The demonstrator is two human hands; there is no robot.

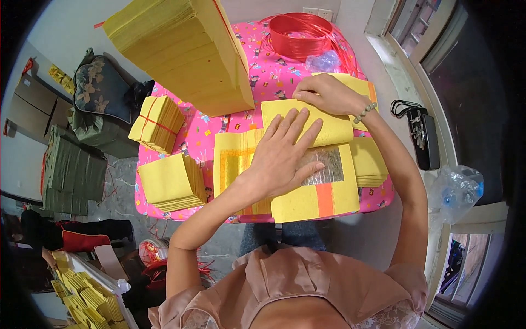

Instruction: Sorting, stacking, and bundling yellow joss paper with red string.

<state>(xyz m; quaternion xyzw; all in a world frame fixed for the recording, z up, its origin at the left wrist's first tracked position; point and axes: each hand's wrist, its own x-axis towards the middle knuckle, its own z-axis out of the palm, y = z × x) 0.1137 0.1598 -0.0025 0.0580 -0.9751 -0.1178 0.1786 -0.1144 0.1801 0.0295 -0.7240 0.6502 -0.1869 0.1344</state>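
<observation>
Small room; table under a pink cartoon-print cloth. Tall block of yellow paper at its far left. Nearer the person, a foil-faced yellow sheet, partly covered by a curled yellow paper flap. Flap's long axis runs roughly left to right, between the two hands' reach: right hand nearer its far edge, left hand across its left part. Left lies flat, fingers spread, gripping nothing; thumb on the silver foil patch. Right is curled, fingertips hidden; cannot tell whether it pinches paper.
</observation>
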